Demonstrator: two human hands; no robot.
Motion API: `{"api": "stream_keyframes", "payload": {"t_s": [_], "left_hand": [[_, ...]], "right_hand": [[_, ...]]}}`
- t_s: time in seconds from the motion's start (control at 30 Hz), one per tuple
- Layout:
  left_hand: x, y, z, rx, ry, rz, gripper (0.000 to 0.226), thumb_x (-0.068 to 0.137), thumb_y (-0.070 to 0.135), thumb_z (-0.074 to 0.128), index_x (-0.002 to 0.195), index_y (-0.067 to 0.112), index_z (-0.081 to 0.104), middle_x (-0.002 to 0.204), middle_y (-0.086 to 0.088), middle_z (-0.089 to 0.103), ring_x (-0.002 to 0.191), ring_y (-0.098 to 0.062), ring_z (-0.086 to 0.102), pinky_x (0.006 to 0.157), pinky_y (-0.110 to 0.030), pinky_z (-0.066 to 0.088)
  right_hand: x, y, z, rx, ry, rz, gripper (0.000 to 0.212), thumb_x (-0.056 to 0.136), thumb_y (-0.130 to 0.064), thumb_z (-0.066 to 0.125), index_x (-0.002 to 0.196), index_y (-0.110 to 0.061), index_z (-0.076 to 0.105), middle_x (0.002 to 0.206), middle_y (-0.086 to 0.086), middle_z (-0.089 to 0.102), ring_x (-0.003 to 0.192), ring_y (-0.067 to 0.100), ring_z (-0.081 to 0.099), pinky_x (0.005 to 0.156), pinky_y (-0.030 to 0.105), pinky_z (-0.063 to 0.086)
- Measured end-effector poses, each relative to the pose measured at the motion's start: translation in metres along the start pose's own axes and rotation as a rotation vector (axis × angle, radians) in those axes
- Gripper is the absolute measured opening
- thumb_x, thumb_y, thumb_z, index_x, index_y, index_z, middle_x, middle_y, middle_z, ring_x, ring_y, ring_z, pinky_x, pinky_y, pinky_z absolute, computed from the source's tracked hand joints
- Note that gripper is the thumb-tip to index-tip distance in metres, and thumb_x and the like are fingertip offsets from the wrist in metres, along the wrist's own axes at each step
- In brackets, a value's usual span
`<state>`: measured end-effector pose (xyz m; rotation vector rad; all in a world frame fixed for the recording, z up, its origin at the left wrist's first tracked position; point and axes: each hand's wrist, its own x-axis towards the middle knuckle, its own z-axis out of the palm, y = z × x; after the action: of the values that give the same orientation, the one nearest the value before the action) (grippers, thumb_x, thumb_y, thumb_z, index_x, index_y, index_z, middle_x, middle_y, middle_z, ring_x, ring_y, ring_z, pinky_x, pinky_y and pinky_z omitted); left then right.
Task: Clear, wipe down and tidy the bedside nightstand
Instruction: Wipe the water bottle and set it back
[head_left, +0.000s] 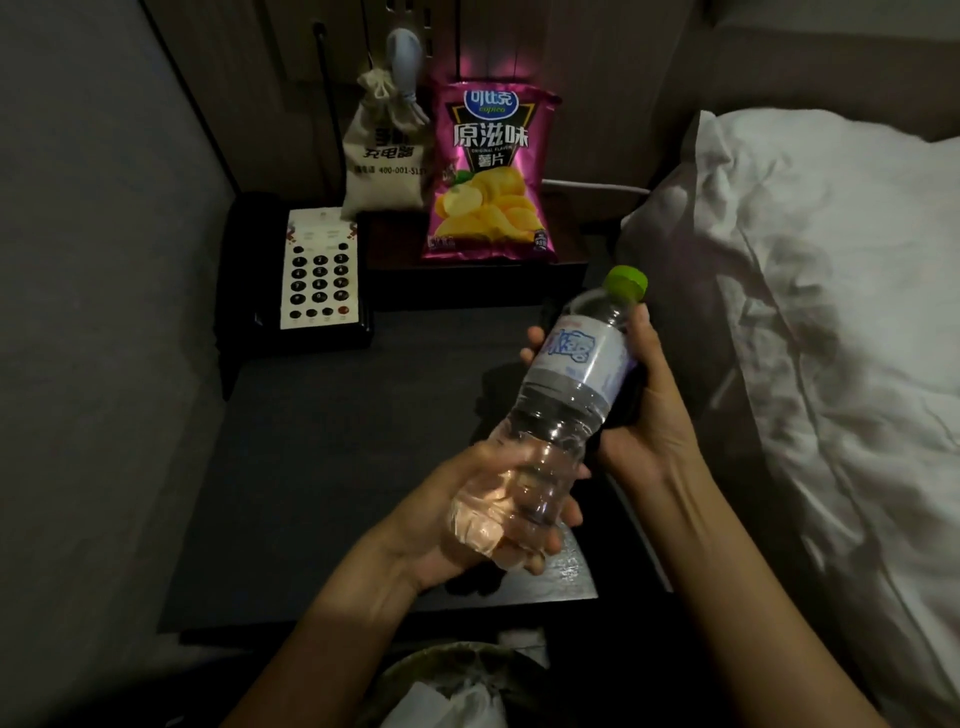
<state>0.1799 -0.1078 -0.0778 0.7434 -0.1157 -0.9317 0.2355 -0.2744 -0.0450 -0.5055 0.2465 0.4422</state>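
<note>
Nightstand top (332, 467), a dark flat matte surface, sits between a grey wall and the white-sheeted bed (831, 338). Above it, the clear plastic water bottle with green cap (566, 410) is held tilted: the left hand (467, 525) curls around its base, the right hand (644, 410) wraps its labelled neck. At the back stand a pink crisp bag (488, 171), a beige drawstring pouch (382, 150) and a black telephone with white keypad (311, 275).
</note>
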Motion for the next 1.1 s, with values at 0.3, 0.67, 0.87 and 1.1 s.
{"api": "stream_keyframes", "payload": {"t_s": [0.3, 0.67, 0.87, 1.1], "left_hand": [[0.004, 0.005, -0.006, -0.169, -0.023, 0.065, 0.064, 0.076, 0.043, 0.073, 0.118, -0.005, 0.062, 0.093, -0.017, 0.066, 0.074, -0.022, 0.066, 0.062, -0.032, 0.055], [0.014, 0.000, -0.008, 1.105, 1.029, 0.356, 0.062, 0.051, 0.057, 0.067, 0.107, 0.035, 0.052, 0.086, 0.011, 0.070, 0.080, -0.005, 0.068, 0.072, -0.035, 0.059], [0.013, -0.001, -0.013, 1.184, 0.863, 0.349, 0.104, 0.059, 0.070, 0.063, 0.146, 0.045, 0.011, 0.133, 0.010, 0.055, 0.115, -0.006, 0.057, 0.093, -0.033, 0.052], [-0.003, 0.035, -0.019, 0.665, 0.833, 0.477, 0.073, 0.075, 0.053, 0.062, 0.137, 0.019, 0.046, 0.122, -0.001, 0.064, 0.111, -0.011, 0.062, 0.098, -0.034, 0.048]], "right_hand": [[-0.005, 0.023, 0.004, -0.238, -0.167, 0.101, 0.095, 0.052, -0.041, 0.094, 0.130, 0.000, 0.058, 0.128, 0.027, 0.060, 0.104, 0.028, 0.066, 0.091, 0.039, 0.055], [0.006, 0.049, 0.004, -0.636, 0.093, -0.193, 0.058, 0.074, 0.002, 0.077, 0.128, -0.002, 0.056, 0.117, 0.023, 0.068, 0.108, 0.035, 0.067, 0.090, 0.040, 0.057], [0.008, 0.048, 0.001, -0.561, 0.115, -0.286, 0.050, 0.078, 0.004, 0.073, 0.125, -0.004, 0.059, 0.111, 0.015, 0.073, 0.100, 0.026, 0.072, 0.081, 0.030, 0.058], [0.003, 0.043, 0.005, -0.908, 0.011, -0.227, 0.052, 0.075, 0.010, 0.074, 0.123, -0.002, 0.060, 0.113, 0.013, 0.072, 0.101, 0.020, 0.070, 0.089, 0.031, 0.057]]}}
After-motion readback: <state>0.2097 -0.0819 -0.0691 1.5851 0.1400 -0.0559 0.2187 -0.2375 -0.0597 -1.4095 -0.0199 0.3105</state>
